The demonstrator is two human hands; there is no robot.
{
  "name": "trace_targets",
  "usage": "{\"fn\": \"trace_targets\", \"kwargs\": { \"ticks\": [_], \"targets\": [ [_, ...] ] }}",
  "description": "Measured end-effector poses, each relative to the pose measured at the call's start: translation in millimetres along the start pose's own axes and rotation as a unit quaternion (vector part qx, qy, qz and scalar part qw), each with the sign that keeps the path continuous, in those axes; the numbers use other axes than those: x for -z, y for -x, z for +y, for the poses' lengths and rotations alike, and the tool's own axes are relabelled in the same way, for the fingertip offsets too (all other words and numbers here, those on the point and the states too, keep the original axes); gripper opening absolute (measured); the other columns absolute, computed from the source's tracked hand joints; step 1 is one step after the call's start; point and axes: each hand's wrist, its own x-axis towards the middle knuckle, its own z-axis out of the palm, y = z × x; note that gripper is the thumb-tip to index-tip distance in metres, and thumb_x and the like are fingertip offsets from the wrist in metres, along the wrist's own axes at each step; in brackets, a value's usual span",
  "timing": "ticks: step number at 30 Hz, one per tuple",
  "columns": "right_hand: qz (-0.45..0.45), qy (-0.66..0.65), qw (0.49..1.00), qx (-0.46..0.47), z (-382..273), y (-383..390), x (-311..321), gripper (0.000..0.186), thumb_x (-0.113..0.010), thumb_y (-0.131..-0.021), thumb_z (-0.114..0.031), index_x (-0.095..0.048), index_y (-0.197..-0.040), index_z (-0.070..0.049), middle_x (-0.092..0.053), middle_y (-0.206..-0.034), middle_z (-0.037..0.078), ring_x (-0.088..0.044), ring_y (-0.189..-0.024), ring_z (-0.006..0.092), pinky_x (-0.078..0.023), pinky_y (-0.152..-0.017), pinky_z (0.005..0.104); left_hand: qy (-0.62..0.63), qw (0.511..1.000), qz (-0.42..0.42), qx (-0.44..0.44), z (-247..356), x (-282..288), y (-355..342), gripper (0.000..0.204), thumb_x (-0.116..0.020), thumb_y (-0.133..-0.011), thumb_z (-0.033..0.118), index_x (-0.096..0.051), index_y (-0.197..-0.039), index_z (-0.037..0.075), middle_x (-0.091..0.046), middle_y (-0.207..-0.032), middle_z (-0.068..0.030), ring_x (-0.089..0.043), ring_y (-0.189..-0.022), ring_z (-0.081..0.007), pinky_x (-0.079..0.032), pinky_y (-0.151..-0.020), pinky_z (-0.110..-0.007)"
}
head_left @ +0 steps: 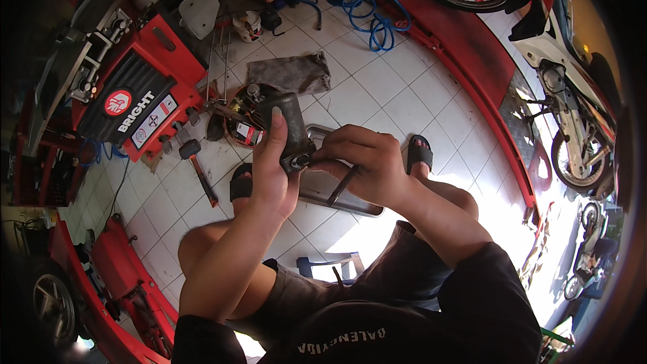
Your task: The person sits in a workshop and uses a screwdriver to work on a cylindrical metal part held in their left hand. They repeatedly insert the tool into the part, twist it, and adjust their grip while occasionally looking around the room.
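My left hand (271,174) is wrapped round a dark, worn metal part (291,121) with a rounded body and a narrower lower end, the thumb lying along its side. It is held upright, tilted a little, above the floor between my knees. My right hand (367,162) is closed, its fingertips pinched at the lower end of the part beside a small round fitting (301,160). A thin dark rod-like tool (344,186) sticks out below the right fingers; its upper end is hidden in the hand. Below the hands lies a shallow metal tray (360,207).
A hammer (194,155) lies on the tiles at left, near a red and black machine (135,94). Beyond the part are a grey cloth (290,74) and a coiled blue hose (377,23). A red ramp (465,67) runs along the right, with motorcycles (573,121) beyond.
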Motion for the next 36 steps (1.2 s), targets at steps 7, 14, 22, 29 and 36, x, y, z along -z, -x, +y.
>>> {"fn": "trace_targets", "kwargs": {
  "ticks": [7, 14, 22, 29, 36],
  "targets": [
    [-0.014, 0.079, 0.997, 0.005, -4, 4, 3, 0.022, -0.085, -0.068, -0.008, -0.074, -0.087, -0.006, -0.067, -0.086, 0.005, -0.068, -0.068, 0.0195, -0.054, -0.054, 0.0304, -0.023, 0.999, -0.034, 0.018, -8, 12, -1, 0.053, -0.049, -0.099, 0.057, -0.058, -0.12, 0.009, -0.064, -0.097, -0.0033, -0.066, -0.087, -0.0152, -0.054, -0.069, -0.03],
    [-0.009, 0.048, 0.999, 0.007, -4, 6, 5, 0.025, -0.085, -0.066, -0.007, -0.073, -0.088, -0.007, -0.066, -0.086, 0.005, -0.068, -0.069, 0.021, -0.054, -0.055, 0.0317, 0.018, 0.996, -0.072, 0.043, -10, 14, 2, 0.049, -0.054, -0.1, 0.051, -0.056, -0.123, 0.007, -0.064, -0.101, -0.0052, -0.065, -0.09, -0.0142, -0.054, -0.071, -0.029],
    [-0.013, 0.073, 0.997, -0.013, -7, 6, 12, 0.027, -0.087, -0.064, -0.007, -0.072, -0.086, -0.006, -0.067, -0.085, 0.005, -0.069, -0.07, 0.0225, -0.054, -0.057, 0.0323, -0.03, 0.992, -0.116, 0.049, -5, 8, 8, 0.037, -0.067, -0.094, 0.019, -0.054, -0.125, 0.003, -0.063, -0.108, -0.0062, -0.063, -0.087, -0.0133, -0.052, -0.064, -0.027],
    [0.004, 0.014, 1.0, 0.027, -9, 4, 10, 0.029, -0.086, -0.067, -0.005, -0.072, -0.092, -0.003, -0.068, -0.087, 0.009, -0.07, -0.073, 0.0234, -0.056, -0.06, 0.0316, 0.054, 0.989, -0.108, 0.082, 2, -2, 14, 0.026, -0.069, -0.092, 0.012, -0.061, -0.115, 0.005, -0.065, -0.1, -0.0029, -0.062, -0.089, -0.0133, -0.049, -0.071, -0.033],
    [0.0, -0.048, 0.999, -0.017, -10, 2, 9, 0.024, -0.079, -0.07, 0.002, -0.072, -0.092, -0.004, -0.066, -0.086, 0.008, -0.068, -0.073, 0.0251, -0.054, -0.061, 0.0342, 0.027, 0.989, -0.13, 0.072, 3, -4, 15, 0.027, -0.065, -0.094, 0.012, -0.058, -0.119, 0.005, -0.064, -0.103, -0.0028, -0.061, -0.089, -0.0122, -0.047, -0.07, -0.03]
  ]
}}
